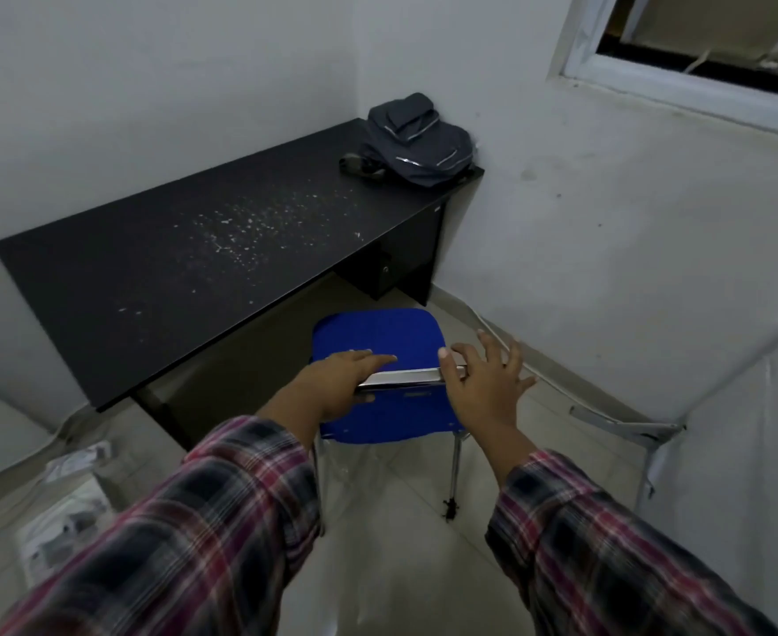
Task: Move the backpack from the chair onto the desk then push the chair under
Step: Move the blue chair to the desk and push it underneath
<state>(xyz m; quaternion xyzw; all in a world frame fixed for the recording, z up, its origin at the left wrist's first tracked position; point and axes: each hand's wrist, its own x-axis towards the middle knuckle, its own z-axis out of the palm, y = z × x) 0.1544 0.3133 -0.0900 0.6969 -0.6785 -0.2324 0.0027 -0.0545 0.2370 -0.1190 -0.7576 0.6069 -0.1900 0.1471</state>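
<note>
A dark grey backpack (417, 140) lies on the far right end of the black desk (157, 268), close to the wall corner. The blue chair (377, 337) stands in front of the desk with its seat partly under the desk edge and its backrest toward me. My left hand (345, 383) lies flat on the left end of the chrome top bar of the backrest, fingers extended. Over the bar's right end is my right hand (488, 378), fingers spread, with the thumb touching the bar.
White specks dot the desk top. A drawer unit (396, 263) hangs under the desk's right end. Papers and plastic bags (65, 498) lie on the tiled floor at left. A metal rod (625, 424) and a white panel lean at right. Walls enclose the corner.
</note>
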